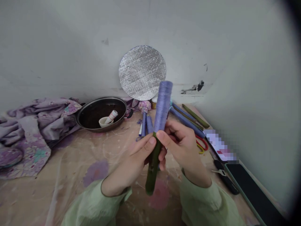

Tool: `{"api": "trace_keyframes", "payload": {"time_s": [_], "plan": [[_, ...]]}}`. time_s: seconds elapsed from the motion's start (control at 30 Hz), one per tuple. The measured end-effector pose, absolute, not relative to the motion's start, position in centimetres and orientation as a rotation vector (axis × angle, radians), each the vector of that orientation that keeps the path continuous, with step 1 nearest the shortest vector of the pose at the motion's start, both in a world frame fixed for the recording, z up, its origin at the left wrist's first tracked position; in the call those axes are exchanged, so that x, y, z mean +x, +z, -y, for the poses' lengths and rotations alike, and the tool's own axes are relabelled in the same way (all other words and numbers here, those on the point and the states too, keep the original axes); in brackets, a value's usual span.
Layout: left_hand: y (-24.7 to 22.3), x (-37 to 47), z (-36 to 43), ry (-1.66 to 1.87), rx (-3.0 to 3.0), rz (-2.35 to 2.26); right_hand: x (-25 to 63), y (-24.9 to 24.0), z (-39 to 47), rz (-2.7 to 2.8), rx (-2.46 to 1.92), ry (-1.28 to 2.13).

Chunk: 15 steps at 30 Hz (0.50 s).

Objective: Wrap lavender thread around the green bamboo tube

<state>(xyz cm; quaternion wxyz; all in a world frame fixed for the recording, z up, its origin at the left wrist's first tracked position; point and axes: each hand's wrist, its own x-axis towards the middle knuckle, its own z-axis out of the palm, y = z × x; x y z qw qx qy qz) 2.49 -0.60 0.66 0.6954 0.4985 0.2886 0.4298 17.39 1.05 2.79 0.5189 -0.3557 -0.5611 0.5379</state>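
Observation:
A green stick (pixel 152 172), its upper part wrapped in purple thread (pixel 163 103), is held tilted above the table, with the wrapped end up and away from me. My left hand (pixel 138 153) grips the green part just below the wrapping, thumb on top. My right hand (pixel 180 144) pinches the stick at the lower edge of the thread, its thumb near the left thumb. Some fingers of both hands are hidden behind the stick.
A dark pan (pixel 103 114) holding a small white cup (pixel 105 121) stands back left, beside floral cloth (pixel 35 131). A silver disc (pixel 142 72) leans at the wall. Purple and green sticks (pixel 197 116), red-handled scissors (pixel 204 142), phones (pixel 254 191) and keys (pixel 221 172) lie right.

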Motion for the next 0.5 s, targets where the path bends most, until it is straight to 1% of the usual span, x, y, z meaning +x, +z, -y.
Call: {"api": "trace_keyframes", "payload": {"time_s": [0.1,0.27,0.4,0.5], "plan": [[0.4,2.8,0.6,1.009,1.122,-0.745,17.1,2.8,-1.2,1.314,-0.836,1.299],[-0.5,2.5,0.5,1.115,1.173,-0.821,17.0,2.5,-1.2,1.387,-0.841,1.179],[-0.5,2.7,0.4,1.105,1.132,-0.719,17.0,2.2,-1.0,1.377,-0.845,1.239],[0.3,2.9,0.4,1.042,1.015,-0.588,17.0,2.4,-1.0,1.402,-0.839,1.175]]}}
